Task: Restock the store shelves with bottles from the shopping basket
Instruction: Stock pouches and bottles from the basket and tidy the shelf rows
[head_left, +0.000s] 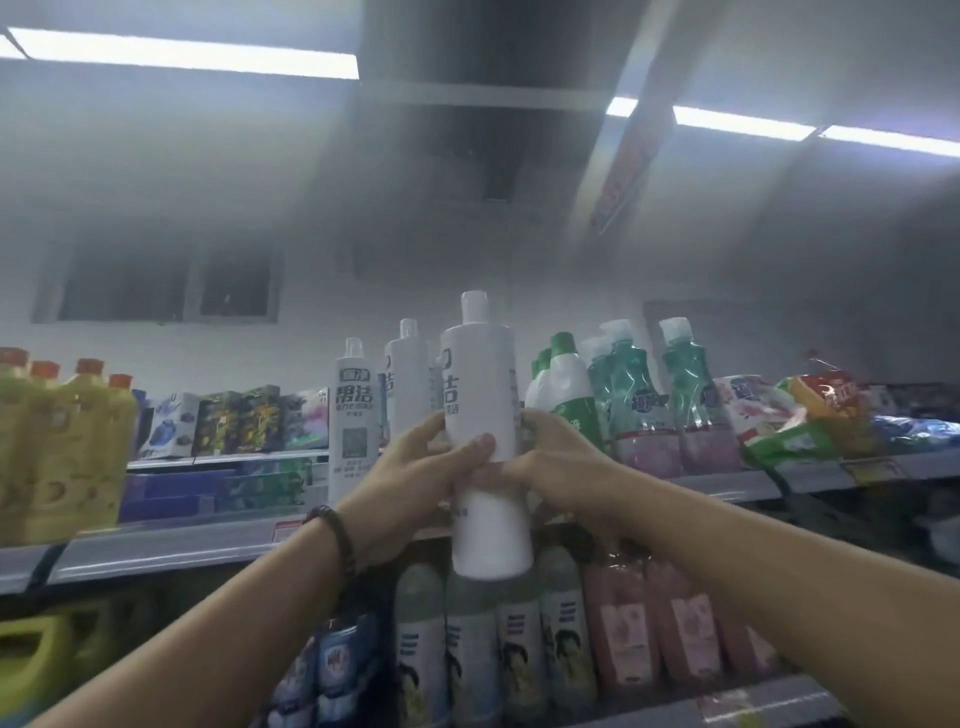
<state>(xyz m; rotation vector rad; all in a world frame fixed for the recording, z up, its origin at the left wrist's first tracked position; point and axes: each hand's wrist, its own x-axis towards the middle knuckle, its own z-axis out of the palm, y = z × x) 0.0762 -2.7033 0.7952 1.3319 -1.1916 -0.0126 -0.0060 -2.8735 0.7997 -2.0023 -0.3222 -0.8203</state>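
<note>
Now, looking up from my head camera, I have the white bottle (485, 441) raised upright before the top shelf (208, 540), my left hand (415, 467) and right hand (558, 462) both wrapped around its middle. I should lift its base clear over the shelf edge, then set it beside the matching white bottles (358, 415) without knocking them.
</note>
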